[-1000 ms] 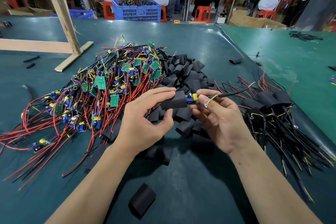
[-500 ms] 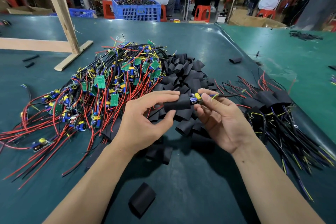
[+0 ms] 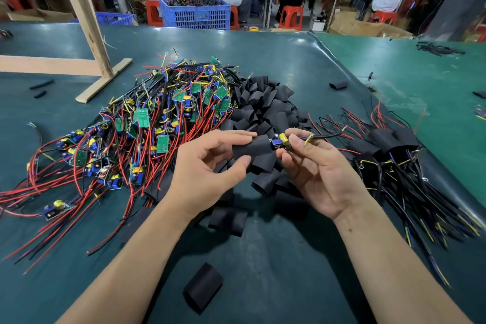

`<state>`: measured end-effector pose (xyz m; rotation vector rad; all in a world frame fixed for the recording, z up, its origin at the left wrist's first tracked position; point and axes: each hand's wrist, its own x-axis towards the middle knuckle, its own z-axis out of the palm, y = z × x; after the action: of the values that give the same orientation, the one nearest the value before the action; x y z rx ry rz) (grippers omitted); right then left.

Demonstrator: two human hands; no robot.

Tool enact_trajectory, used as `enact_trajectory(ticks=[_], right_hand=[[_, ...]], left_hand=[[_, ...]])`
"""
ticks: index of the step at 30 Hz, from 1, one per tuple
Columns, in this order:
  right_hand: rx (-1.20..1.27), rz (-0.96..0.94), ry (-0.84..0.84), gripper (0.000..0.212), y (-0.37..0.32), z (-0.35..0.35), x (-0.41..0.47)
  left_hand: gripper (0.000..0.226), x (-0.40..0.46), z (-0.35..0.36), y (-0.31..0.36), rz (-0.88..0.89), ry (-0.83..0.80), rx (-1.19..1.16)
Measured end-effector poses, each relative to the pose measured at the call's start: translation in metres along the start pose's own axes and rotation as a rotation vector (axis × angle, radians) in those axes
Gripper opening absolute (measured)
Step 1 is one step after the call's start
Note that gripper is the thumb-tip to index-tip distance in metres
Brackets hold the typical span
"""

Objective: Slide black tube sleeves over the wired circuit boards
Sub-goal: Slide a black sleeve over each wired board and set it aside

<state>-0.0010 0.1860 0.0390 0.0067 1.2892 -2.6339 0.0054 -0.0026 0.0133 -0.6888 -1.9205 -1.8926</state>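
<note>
Black tubing is what we have in hand: one sleeve [image 3: 251,149], lifted above the table between our two hands, is partly drawn over a circuit board [image 3: 279,140]. Only the board's right end shows, with its blue and yellow parts poking out of the sleeve's mouth. Our left hand [image 3: 207,173] pinches the sleeve, index finger along the top and thumb underneath. Our right hand [image 3: 319,173] pinches the exposed end of the board between thumb and fingertips, and the lead wires [image 3: 324,136] run out past it to the right.

We judge this board to be most of the way in; the last stretch remains to be covered before it can go with the finished ones.

Just behind our hands lies the heap of loose sleeves [image 3: 265,110], and a few more sit below our wrists, with one single sleeve [image 3: 202,287] near the bottom edge. To the left spreads the pile of bare boards [image 3: 157,123], green boards tangled in red and black wire, none of them sleeved as far as we can see. To the right lies the sleeved bundle [image 3: 389,147], black tubes with wires trailing toward us.

Judging by the two piles, the unsleeved one is plainly the larger, so we reckon most of the work is still ahead. All of it rests on the green table mat [image 3: 263,265]. Beyond the far edge a blue crate [image 3: 196,12] stands, and people sit at benches.
</note>
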Motion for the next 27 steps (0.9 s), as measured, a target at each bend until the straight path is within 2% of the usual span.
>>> enact_trajectory(ticks=[8, 14, 19, 24, 27], right_hand=[[-0.041, -0.005, -0.073, 0.013, 0.008, 0.002, 0.0], [-0.212, -0.087, -0.019, 0.016, 0.015, 0.002, 0.003], [-0.24, -0.124, -0.005, 0.013, 0.017, 0.003, 0.002], [-0.221, -0.136, -0.031, 0.014, 0.017, 0.003, 0.002], [-0.305, -0.152, -0.062, 0.017, 0.011, 0.0, 0.001]], left_hand=[[0.027, -0.001, 0.004, 0.0, -0.006, 0.016, 0.015], [0.02, -0.002, 0.004, -0.007, 0.041, 0.0, 0.098], [0.019, -0.002, 0.002, -0.008, 0.063, 0.001, 0.136], [0.026, -0.001, 0.003, -0.004, 0.068, 0.012, 0.143], [0.027, -0.001, 0.001, -0.003, 0.057, 0.009, 0.176]])
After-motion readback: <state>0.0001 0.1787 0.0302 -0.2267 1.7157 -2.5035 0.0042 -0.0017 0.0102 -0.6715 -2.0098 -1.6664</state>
